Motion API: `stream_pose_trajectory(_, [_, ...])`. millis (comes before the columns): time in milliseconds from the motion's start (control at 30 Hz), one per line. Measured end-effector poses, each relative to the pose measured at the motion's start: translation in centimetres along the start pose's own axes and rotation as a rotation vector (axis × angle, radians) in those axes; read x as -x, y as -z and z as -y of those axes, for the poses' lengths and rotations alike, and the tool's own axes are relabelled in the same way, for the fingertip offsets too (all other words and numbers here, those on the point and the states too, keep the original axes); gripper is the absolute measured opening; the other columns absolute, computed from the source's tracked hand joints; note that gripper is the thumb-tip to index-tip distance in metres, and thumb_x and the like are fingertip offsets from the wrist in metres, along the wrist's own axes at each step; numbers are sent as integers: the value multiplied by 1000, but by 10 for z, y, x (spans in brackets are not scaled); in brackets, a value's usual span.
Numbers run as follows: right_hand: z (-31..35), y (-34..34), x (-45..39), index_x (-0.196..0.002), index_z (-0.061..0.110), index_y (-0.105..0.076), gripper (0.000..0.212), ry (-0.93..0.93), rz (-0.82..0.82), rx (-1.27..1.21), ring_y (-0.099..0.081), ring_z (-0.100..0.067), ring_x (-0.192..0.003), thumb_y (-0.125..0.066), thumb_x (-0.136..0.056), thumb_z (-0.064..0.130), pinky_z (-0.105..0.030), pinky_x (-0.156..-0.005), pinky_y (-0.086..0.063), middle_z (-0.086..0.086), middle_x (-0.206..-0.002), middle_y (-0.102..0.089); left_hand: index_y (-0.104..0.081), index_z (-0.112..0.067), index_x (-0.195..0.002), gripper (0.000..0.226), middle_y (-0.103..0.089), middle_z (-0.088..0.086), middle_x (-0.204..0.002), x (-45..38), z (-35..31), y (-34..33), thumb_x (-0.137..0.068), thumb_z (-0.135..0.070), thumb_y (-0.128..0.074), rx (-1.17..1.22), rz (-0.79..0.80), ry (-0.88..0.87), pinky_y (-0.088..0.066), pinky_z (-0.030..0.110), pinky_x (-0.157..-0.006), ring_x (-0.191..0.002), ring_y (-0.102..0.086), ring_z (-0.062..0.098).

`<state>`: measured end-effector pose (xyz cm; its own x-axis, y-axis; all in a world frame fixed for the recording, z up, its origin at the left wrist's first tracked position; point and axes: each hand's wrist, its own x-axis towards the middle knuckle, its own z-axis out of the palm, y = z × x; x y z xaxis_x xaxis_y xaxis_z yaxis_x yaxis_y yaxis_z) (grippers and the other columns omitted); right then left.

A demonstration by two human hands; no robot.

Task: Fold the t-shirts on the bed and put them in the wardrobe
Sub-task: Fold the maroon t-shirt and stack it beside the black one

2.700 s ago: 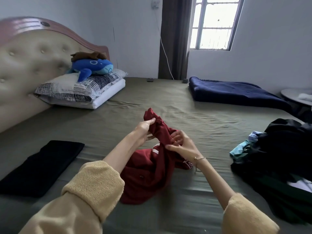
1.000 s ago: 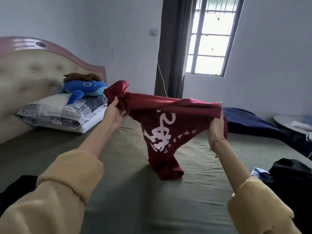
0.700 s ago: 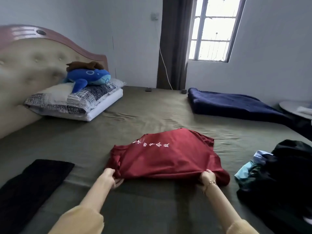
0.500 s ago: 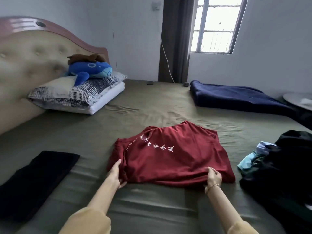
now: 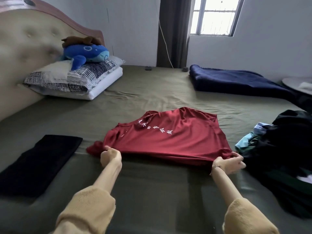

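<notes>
Both hands, left hand (image 5: 110, 157) and right hand (image 5: 227, 163), pinch the red t-shirt (image 5: 167, 141) flat on the bed (image 5: 152, 191), so folding comes next.

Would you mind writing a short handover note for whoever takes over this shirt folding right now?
Left hand: grips the near left corner of the red shirt.
Right hand: grips its near right corner.
The red shirt lies spread out on the bed, print side up, not yet folded.
Done: one black folded item lies at the left of the bed.
Left: fold the red shirt, then work through the clothes pile at the right, then carry everything to the wardrobe, which is not in view.
</notes>
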<state>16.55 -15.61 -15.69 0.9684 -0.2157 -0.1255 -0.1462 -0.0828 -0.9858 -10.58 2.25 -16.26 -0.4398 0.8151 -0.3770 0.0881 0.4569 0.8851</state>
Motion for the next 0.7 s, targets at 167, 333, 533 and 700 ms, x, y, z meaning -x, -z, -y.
stream_pose_trajectory(167, [-23, 10, 3, -117, 22, -49, 43, -108, 36, 236, -45, -32, -119, -56, -82, -1, -40, -101, -27, -11, -138, -37, -56, 3, -120, 36, -56, 8, -81, -6, 27, 9, -98, -14, -33, 53, 152, 185, -41, 28, -40, -55, -46, 19])
stream_pose_trajectory(333, [-34, 28, -11, -113, 15, -55, 39, -76, 145, 498, -42, -35, -126, -71, -77, 16, -54, -109, -18, -16, -127, -55, -38, 4, -134, 44, -53, 19, -129, 7, 22, 14, -92, -9, -44, 196, 70, 276, -52, 40, -81, -107, -59, 36])
stream_pose_trajectory(533, [-33, 43, -29, -109, 14, -55, 36, -48, 226, 557, -48, -32, -122, -70, -79, 28, -50, -108, -17, -16, -117, -62, -33, 9, -133, 50, -48, 26, -132, 59, 24, -15, -86, 1, -49, -7, 102, 117, -41, 39, -98, -118, -51, 41])
stream_pose_trajectory(700, [-30, 56, -37, -117, 8, -59, 48, 6, 432, 691, -51, -33, -119, -72, -78, 33, -46, -103, -35, -17, -125, -58, -50, 10, -121, 42, -60, 25, -119, 96, 52, -56, -81, -2, -50, -51, 246, 81, -50, 39, -92, -106, -61, 39])
